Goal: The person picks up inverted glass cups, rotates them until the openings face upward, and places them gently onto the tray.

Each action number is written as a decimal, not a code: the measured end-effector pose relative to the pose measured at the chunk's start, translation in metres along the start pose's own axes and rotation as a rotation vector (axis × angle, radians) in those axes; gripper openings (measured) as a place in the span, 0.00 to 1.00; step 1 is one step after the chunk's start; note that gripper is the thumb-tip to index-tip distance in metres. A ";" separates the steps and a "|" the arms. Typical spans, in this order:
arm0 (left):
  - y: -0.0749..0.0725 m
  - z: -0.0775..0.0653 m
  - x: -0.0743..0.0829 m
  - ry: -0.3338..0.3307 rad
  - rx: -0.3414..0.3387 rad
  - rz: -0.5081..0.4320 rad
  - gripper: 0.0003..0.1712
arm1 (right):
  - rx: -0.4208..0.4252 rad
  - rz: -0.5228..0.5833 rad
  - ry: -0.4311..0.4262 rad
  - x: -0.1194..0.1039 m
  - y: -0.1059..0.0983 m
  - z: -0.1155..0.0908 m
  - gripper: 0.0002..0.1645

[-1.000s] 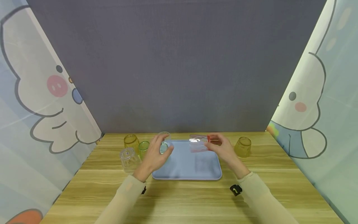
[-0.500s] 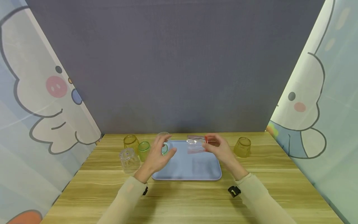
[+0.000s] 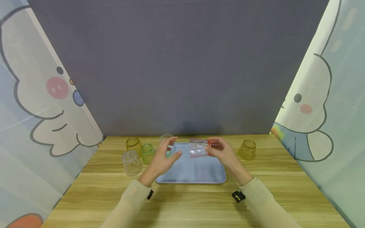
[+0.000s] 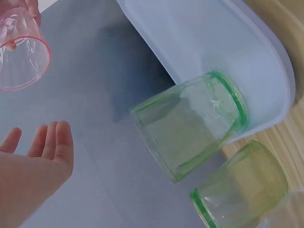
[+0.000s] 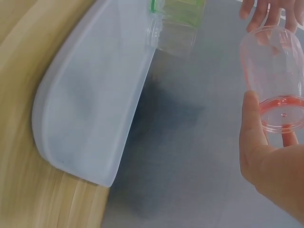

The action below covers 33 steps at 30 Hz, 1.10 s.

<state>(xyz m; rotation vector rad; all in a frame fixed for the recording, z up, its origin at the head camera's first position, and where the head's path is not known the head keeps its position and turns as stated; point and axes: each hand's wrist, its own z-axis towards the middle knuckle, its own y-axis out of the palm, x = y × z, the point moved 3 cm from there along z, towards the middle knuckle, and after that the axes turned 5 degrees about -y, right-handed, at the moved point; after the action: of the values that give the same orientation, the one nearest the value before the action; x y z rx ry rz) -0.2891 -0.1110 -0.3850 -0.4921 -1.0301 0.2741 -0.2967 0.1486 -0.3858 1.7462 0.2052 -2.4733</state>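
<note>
My right hand grips a clear pink cup by its red-ringed base. The cup lies sideways in the air over the pale blue tray, its rim pointing toward my left hand. That left hand holds nothing; in the left wrist view its fingers are extended, apart from the cup's rim. A green-based cup stands upright at the tray's left end, partly behind the left hand in the head view. Behind it is a colourless cup with its rim up.
Left of the tray, a yellow cup, a green cup and a colourless faceted cup stand upside down on the wooden table. Another yellow cup stands on the right. A grey panel rises behind the table.
My right hand has shifted slightly left with the pink cup. The left hand has drawn a little right and toward me, uncovering more of the green cups.
</note>
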 end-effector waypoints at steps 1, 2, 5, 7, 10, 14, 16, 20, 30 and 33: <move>0.001 0.000 0.000 -0.002 -0.002 -0.004 0.33 | -0.003 0.004 -0.001 0.000 0.000 0.000 0.27; 0.001 0.000 0.000 0.001 -0.001 -0.010 0.33 | -0.008 0.010 -0.004 -0.001 0.001 -0.001 0.27; 0.003 0.000 0.002 0.007 -0.002 -0.032 0.34 | -0.016 0.019 -0.003 -0.001 0.002 -0.002 0.27; 0.004 0.000 0.002 0.010 -0.003 -0.049 0.34 | -0.019 0.024 0.001 -0.001 0.003 -0.002 0.28; 0.005 0.000 0.003 0.008 -0.015 -0.065 0.34 | -0.021 0.026 0.004 -0.001 0.004 -0.003 0.27; 0.005 0.000 0.004 -0.005 -0.036 -0.096 0.34 | -0.023 0.046 -0.001 -0.003 0.006 -0.004 0.27; 0.005 -0.001 0.005 -0.010 -0.043 -0.122 0.34 | -0.028 0.060 -0.007 -0.005 0.008 -0.004 0.28; 0.004 -0.001 0.005 -0.025 -0.056 -0.171 0.33 | -0.034 0.076 -0.018 -0.007 0.010 -0.004 0.28; 0.007 -0.003 0.008 -0.053 -0.098 -0.242 0.35 | -0.047 0.077 -0.005 -0.005 0.015 -0.006 0.28; 0.008 -0.004 0.009 -0.057 -0.105 -0.253 0.35 | -0.057 0.083 -0.006 -0.005 0.016 -0.007 0.28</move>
<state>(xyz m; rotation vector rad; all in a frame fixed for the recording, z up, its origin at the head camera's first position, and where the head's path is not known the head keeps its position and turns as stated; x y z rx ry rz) -0.2810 -0.1007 -0.3837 -0.4453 -1.1538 0.0091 -0.2858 0.1341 -0.3844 1.6888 0.1963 -2.3910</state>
